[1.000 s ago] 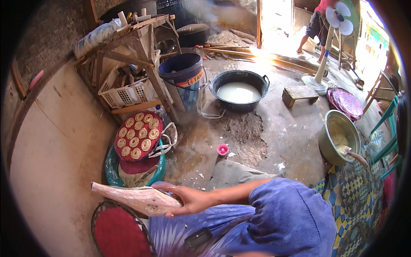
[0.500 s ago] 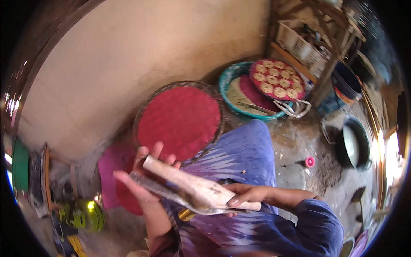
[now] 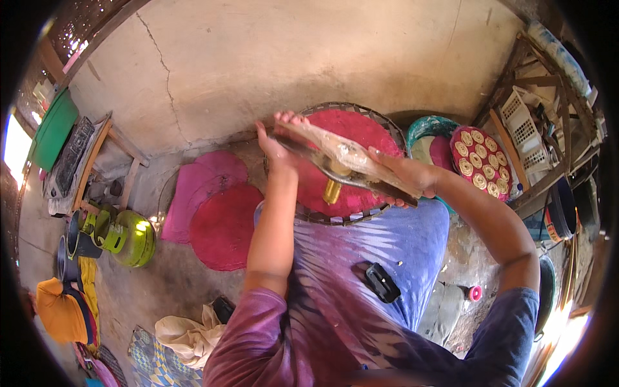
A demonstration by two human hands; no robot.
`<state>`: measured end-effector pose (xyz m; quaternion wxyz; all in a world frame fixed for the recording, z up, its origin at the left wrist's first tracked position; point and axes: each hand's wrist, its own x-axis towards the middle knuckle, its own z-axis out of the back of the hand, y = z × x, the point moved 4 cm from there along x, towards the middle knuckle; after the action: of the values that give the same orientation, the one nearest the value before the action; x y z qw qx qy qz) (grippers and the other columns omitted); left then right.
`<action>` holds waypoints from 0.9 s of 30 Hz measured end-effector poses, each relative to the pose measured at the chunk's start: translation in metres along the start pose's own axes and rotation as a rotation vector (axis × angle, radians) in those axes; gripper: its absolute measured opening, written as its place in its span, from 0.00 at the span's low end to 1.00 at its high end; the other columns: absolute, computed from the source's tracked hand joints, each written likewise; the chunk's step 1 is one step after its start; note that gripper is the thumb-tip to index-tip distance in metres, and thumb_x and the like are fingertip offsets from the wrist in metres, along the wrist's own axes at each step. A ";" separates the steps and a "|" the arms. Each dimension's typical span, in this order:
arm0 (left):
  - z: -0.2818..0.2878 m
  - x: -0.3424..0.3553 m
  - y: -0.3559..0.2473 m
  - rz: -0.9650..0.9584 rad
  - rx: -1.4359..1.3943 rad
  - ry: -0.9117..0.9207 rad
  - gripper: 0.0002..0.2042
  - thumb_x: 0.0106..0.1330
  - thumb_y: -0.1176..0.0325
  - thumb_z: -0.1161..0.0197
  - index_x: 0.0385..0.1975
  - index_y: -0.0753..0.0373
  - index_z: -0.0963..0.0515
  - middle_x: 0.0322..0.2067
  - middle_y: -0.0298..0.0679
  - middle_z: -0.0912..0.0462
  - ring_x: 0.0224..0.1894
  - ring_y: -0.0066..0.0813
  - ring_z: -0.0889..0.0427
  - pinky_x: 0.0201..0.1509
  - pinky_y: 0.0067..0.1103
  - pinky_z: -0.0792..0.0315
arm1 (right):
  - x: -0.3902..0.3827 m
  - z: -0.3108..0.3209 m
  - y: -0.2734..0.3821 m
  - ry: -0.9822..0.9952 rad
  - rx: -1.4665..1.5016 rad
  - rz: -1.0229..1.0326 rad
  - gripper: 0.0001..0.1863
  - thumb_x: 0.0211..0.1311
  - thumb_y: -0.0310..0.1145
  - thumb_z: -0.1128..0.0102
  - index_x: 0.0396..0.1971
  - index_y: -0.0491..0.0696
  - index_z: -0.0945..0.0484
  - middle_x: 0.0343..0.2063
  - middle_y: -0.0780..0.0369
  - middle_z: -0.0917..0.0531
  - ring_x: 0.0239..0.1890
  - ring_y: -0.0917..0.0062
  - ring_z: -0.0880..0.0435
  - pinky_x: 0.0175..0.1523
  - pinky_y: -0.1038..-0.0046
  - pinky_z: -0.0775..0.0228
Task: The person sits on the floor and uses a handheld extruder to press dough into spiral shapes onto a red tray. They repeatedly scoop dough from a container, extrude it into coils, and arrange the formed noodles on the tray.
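Observation:
Both of my arms reach forward over the lap, holding up a two-handled wooden dough press with a brass tube (image 3: pixel 332 191) under its middle. My left hand (image 3: pixel 278 145) grips the left ends of its pale upper bar (image 3: pixel 342 149) and darker lower bar. At the right ends my right hand (image 3: pixel 412 175) is closed round both bars. Behind and below the press lies a round woven tray (image 3: pixel 348 120) covered in red. Its middle is partly hidden by the press and hands. A small black open box-like object (image 3: pixel 382 282) rests on the purple-blue cloth over my lap.
A red round mat (image 3: pixel 225 226) and pink cloth (image 3: pixel 209 174) lie left on the floor. A green gas cylinder (image 3: pixel 132 238) stands farther left. At the right, coiled dough pieces sit on a red round tray (image 3: pixel 463 184) over a teal basin (image 3: pixel 422 126), beside a wooden shelf (image 3: pixel 538 187).
My hands have lifted the press forward and up from the lap. The left hand, earlier spread beside the bars' ends, is now closed on them. The view has shifted, showing more floor at left.

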<state>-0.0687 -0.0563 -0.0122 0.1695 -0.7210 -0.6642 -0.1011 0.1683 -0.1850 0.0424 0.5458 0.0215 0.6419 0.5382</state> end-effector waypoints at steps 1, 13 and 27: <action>0.016 -0.006 0.003 -0.008 -0.058 -0.024 0.25 0.71 0.38 0.63 0.32 0.54 0.31 0.28 0.32 0.29 0.33 0.32 0.28 0.51 0.34 0.33 | 0.004 0.001 0.001 0.048 -0.045 -0.001 0.45 0.64 0.76 0.79 0.32 0.49 0.24 0.16 0.65 0.28 0.15 0.80 0.29 0.19 0.75 0.37; 0.006 -0.010 -0.009 -0.059 -0.026 -0.110 0.27 0.74 0.40 0.70 0.27 0.53 0.31 0.24 0.30 0.30 0.29 0.29 0.29 0.45 0.32 0.32 | -0.004 0.005 0.011 -0.114 -0.239 -0.021 0.46 0.64 0.76 0.78 0.28 0.47 0.23 0.16 0.65 0.29 0.15 0.79 0.29 0.19 0.75 0.36; -0.009 -0.007 0.007 0.039 -0.071 -0.209 0.31 0.70 0.33 0.68 0.17 0.52 0.35 0.16 0.29 0.35 0.22 0.28 0.33 0.37 0.32 0.34 | -0.019 0.003 -0.007 -0.238 -0.242 -0.122 0.48 0.63 0.77 0.77 0.21 0.46 0.24 0.14 0.64 0.29 0.15 0.79 0.29 0.20 0.74 0.37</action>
<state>-0.0618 -0.0664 -0.0073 0.0755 -0.7461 -0.6600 -0.0454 0.1818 -0.1971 0.0510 0.6481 -0.0197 0.5035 0.5710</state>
